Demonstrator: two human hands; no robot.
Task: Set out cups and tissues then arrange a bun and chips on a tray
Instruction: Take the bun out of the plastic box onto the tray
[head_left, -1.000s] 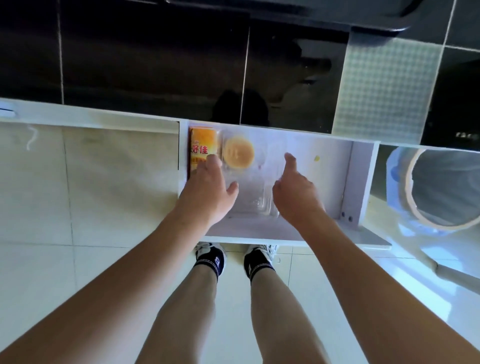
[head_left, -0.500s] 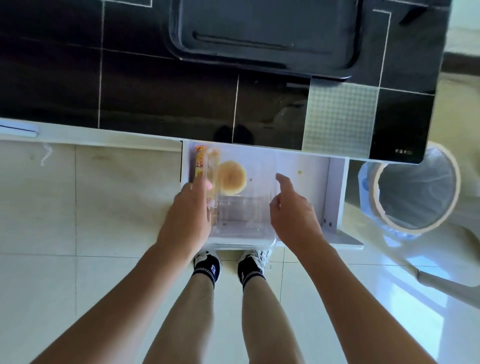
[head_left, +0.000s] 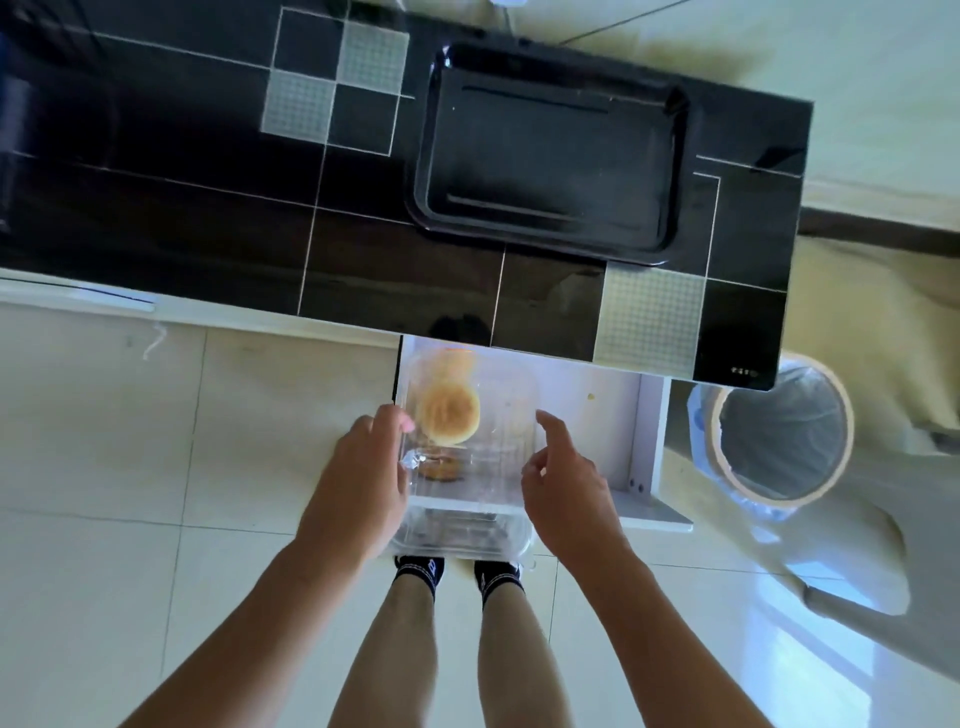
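Clear clamshell box (head_left: 467, 457) is now lifting up out of the open drawer (head_left: 587, 415); half a second ago it was lower inside. Means the bun (head_left: 448, 413) is heading for the black tray (head_left: 550, 161) on the counter, which is still bare. Left hand (head_left: 363, 483) is gripping the box's left edge, fingers curled on it. Right hand (head_left: 563, 478) is hovering half-open at the right side; contact unclear. Bun looking round, golden, sitting in the box's far half.
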